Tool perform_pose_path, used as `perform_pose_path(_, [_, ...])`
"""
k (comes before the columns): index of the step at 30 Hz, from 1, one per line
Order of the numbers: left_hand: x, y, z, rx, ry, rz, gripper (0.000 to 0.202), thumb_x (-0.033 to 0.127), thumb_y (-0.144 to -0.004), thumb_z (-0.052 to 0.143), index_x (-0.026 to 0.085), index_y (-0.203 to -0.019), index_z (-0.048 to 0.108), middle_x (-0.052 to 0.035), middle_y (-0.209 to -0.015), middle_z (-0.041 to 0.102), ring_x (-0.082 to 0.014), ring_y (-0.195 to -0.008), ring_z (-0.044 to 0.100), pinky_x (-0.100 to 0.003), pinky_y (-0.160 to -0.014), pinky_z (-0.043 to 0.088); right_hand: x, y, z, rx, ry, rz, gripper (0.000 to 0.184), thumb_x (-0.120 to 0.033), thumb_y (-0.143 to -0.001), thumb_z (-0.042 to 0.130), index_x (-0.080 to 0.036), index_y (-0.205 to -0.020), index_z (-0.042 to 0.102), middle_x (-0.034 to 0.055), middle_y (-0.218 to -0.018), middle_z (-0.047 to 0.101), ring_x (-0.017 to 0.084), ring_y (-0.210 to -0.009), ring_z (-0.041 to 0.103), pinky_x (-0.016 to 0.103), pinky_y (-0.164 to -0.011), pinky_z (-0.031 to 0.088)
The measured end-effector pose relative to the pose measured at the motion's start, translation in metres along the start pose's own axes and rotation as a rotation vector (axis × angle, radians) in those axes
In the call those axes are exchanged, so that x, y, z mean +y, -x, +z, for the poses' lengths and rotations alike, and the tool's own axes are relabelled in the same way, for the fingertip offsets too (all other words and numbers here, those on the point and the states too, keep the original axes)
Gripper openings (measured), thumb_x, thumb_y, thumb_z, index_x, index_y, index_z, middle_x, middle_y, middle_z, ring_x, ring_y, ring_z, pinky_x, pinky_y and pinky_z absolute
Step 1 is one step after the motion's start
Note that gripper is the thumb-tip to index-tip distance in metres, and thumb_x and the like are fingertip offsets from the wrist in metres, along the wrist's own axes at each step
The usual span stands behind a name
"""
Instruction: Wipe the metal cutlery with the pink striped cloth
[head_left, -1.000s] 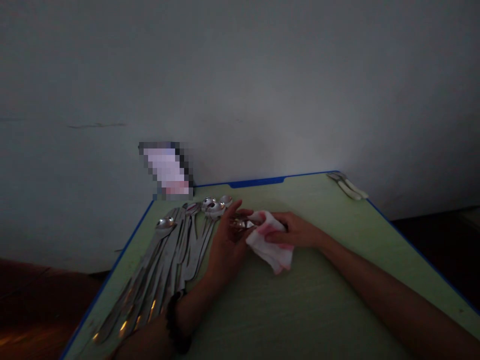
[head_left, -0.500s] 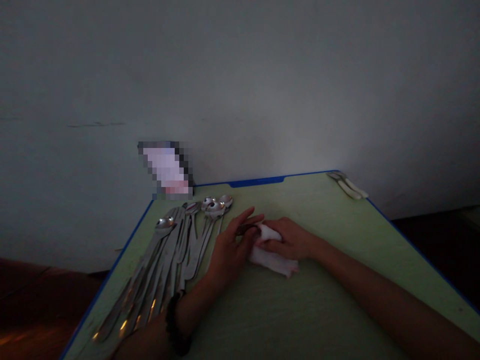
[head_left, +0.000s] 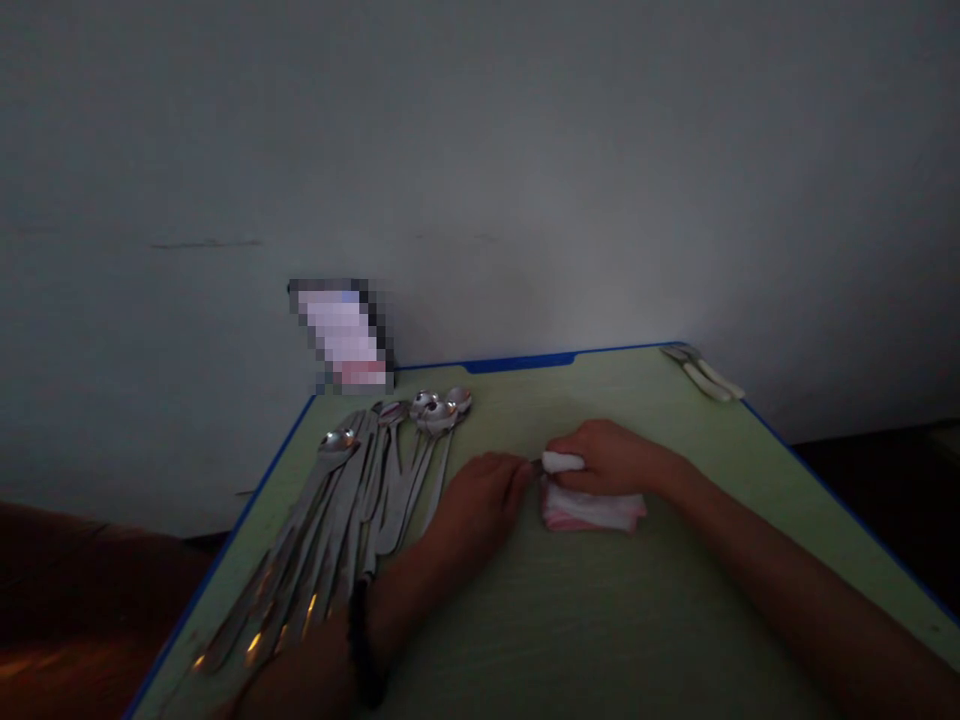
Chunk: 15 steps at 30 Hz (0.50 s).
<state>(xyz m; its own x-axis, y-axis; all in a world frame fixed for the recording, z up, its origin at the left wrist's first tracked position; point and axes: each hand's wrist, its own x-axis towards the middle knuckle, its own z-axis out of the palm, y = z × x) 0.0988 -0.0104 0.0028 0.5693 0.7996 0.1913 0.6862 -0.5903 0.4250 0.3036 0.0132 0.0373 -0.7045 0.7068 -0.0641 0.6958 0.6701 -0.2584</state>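
My left hand rests knuckles-up on the green table, fingers curled round the end of a thin metal utensil that is mostly hidden. My right hand is closed over a white and pink cloth, which wraps the utensil's other end. The two hands almost touch. A row of several long spoons and other cutlery lies just left of my left hand.
The table has a blue edge and stands against a grey wall. A blurred box sits at its far left corner. Two pale-handled utensils lie at the far right corner. The light is dim.
My right hand slid right with the cloth, which is now bunched flat under it. My left hand turned over from open fingers to curled, knuckles up.
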Motion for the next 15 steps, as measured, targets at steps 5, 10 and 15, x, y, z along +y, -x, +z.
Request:
perform_pose_path(5, [0.004,0.008,0.008,-0.071,-0.094,0.016,0.018,0.020,-0.088,0.039,0.017,-0.082,0.056,-0.0068,-0.072,0.061,-0.0214,-0.069,0.055,-0.035,-0.070,0.042,-0.019,0.001,0.002,-0.080,0.085,0.005,0.019,-0.030,-0.082,0.044,-0.020,-0.089,0.059,0.0070,-0.080,0.067,0.020,-0.069,0.060,0.027,-0.058,0.031])
perform_pose_path(10, [0.003,0.005,0.006,-0.106,-0.124,0.010,0.016,0.017,-0.087,0.037,0.018,-0.082,0.052,-0.0064,-0.072,0.060,-0.0212,-0.068,0.055,-0.033,-0.066,0.041,-0.021,-0.002,0.006,-0.112,0.070,0.036,0.022,-0.031,-0.083,0.043,-0.018,-0.091,0.058,0.0095,-0.080,0.067,0.021,-0.068,0.061,0.028,-0.057,0.034])
perform_pose_path(15, [0.004,0.002,0.000,-0.119,-0.107,-0.013,0.018,0.018,-0.089,0.034,0.018,-0.082,0.051,-0.0048,-0.070,0.060,-0.0191,-0.064,0.054,-0.030,-0.062,0.039,-0.014,-0.002,-0.001,-0.166,-0.192,-0.022,0.033,-0.043,-0.087,0.039,-0.016,-0.090,0.059,0.0077,-0.079,0.066,0.017,-0.065,0.058,0.024,-0.055,0.037])
